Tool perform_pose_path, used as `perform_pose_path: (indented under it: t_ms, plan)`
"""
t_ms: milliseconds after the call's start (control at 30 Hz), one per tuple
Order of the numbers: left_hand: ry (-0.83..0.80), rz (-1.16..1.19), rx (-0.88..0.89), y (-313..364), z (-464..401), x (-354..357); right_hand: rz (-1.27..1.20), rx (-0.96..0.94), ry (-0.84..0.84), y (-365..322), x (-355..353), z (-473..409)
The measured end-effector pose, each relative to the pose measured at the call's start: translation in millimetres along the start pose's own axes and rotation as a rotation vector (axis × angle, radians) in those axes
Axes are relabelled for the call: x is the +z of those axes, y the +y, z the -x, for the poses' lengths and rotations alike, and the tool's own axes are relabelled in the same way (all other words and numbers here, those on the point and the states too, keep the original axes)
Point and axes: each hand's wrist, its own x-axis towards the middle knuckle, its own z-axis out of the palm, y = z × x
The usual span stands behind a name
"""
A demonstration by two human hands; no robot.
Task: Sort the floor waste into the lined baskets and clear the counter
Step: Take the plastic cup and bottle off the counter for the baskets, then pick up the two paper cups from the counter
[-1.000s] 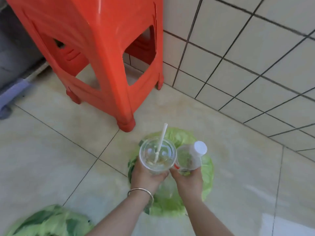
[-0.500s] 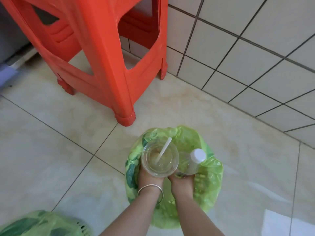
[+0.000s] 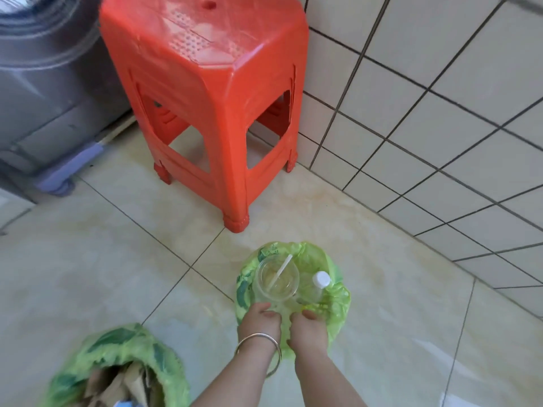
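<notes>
So from where I'm standing the person is bent over the green-lined basket [image 3: 338, 301] by the wall, both hands down in its mouth. The left hand [image 3: 260, 317] is wrapped around the bottom of a clear plastic cup [image 3: 276, 282] with a white straw [image 3: 280, 273] in it, fingers curled under the base at roughly 6 o'clock of the cup, so that's a closed hold on the cup. The right hand [image 3: 308, 321] has the clear bottle [image 3: 313, 290] by its lower end, white cap pointing up and away toward about 1 o'clock, though I can't quite see how tight the fingers are since they're tucked under it. Both things sit right over the liner, cup at 10 o'clock of the opening and bottle at 2 o'clock, touching or nearly touching each other. Their long axes run from the hands up toward the camera, so each hand is directly below its own item. My guess is letting go is all that's left here, and both should drop straight in. Second basket [image 3: 111, 368] at 7 o'clock already holds cardboard-looking scraps. Red stool [image 3: 211, 92] sits at 12 o'clock, out of the way.
</notes>
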Motion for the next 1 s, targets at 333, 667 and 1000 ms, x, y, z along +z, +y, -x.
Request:
perform_pose_path:
  t_ms: [333,667,1000]
  plan:
    - [0.232,0.216,0.281,64.4,211.0,-167.3,0.267,-0.501,-0.205,-103.8,-33.9,273.2]
    - [0.610,0.228,0.452,94.2,405.7,-373.2,0.361,-0.850,-0.439,-170.0,-9.4,548.3]
    - [0.802,0.304,0.657,102.9,522.5,-539.3,0.444,-1.177,-0.536,-210.6,46.7,731.1]
